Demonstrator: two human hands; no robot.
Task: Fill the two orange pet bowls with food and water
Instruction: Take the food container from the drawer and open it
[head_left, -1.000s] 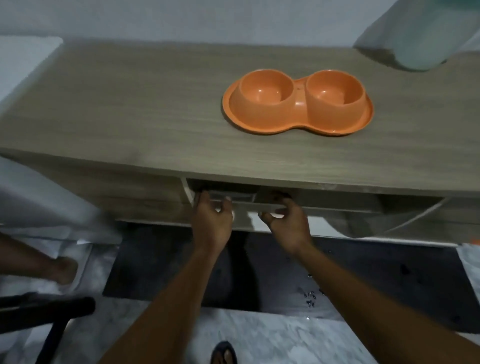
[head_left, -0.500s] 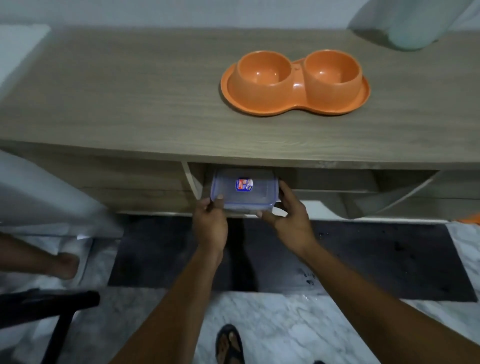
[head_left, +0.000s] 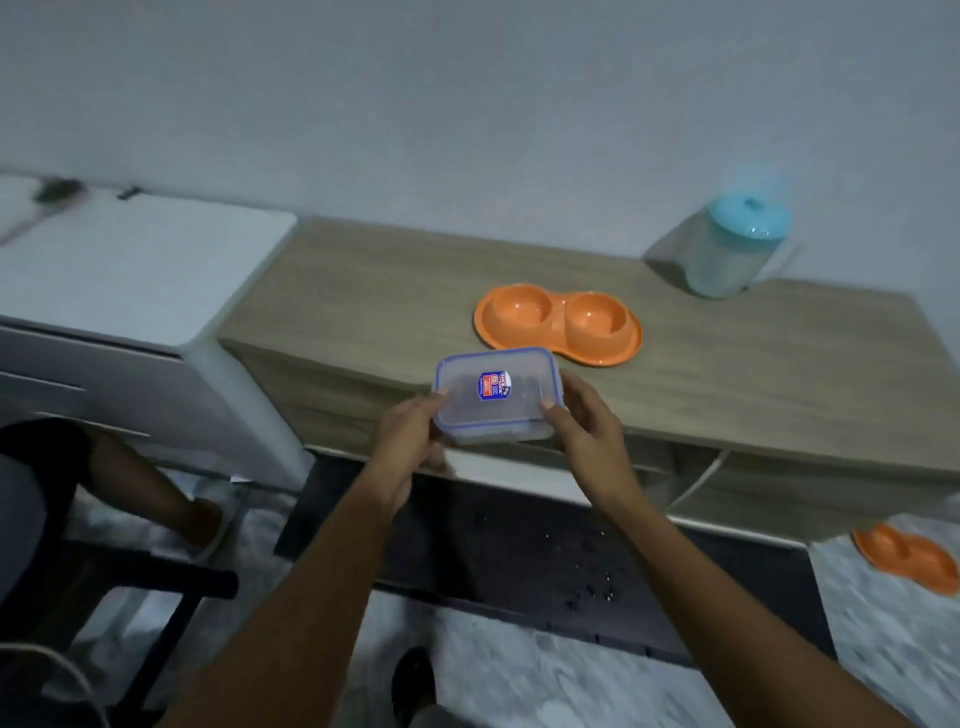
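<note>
An orange double pet bowl (head_left: 558, 323) sits on the wooden cabinet top (head_left: 363, 301), both cups bare inside. I hold a clear plastic food container (head_left: 496, 396) with a blue-rimmed lid and a small label, level, just in front of the bowl above the cabinet's front edge. My left hand (head_left: 410, 447) grips its left side and my right hand (head_left: 584, 426) grips its right side. A translucent jug with a light blue lid (head_left: 727, 254) stands at the back right of the cabinet.
A white appliance (head_left: 140, 270) adjoins the cabinet on the left. Another person's leg and foot (head_left: 156, 493) and a dark stool frame (head_left: 156, 577) are at the lower left. A second orange bowl (head_left: 909, 556) lies on the floor at the right. A dark mat (head_left: 519, 561) with scattered crumbs lies below.
Both hands drew the container out from the shelf under the cabinet top and lifted it up above the front edge. The view rose and pulled back, showing the jug and wall.
</note>
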